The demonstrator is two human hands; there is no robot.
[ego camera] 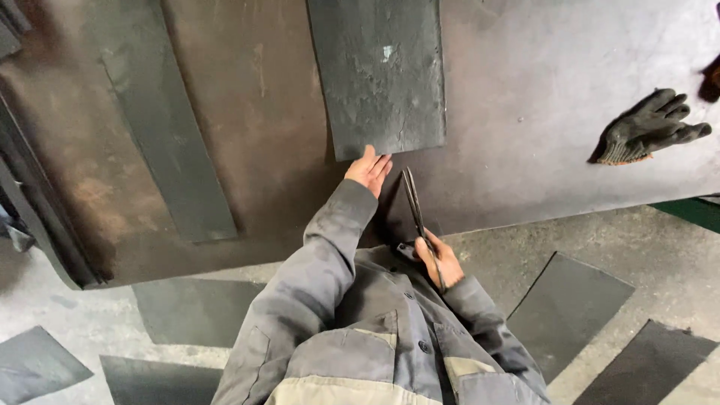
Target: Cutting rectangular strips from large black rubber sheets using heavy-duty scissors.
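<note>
1. Bench (525,90): one large dark metal surface, rust-stained. All positions below are given relative to it.
2. Dark sheets on the bench: two. One rectangular sheet (379,75) lies at the middle of the bench and runs up past the far edge of the view. One long narrow strip (169,135) lies on the left part of the bench, angled.
3. Gloves: one dark work glove (649,129), lying on the right part of the bench, well apart from both hands.
4. Cut pieces on the floor (675,255) below the near edge of the bench: five counted, three at the left, such as the piece at (191,311), and two at the right, such as the piece at (574,311). More may lie outside the view.
5. Shears (416,214): one long, thin dark tool, seemingly metal shears. The blades look closed and point toward the middle of the bench; the tips rest just short of the rectangular sheet.
6. Left hand (369,169): arm extended forward over the near edge of the bench in a grey sleeve. The hand lies flat, fingers together, fingertips touching the near edge of the rectangular sheet. It holds nothing.
7. Right hand (439,259): drawn back close to the body at the near edge of the bench, elbow bent. The hand is wrapped around the handles of the shears.
</note>
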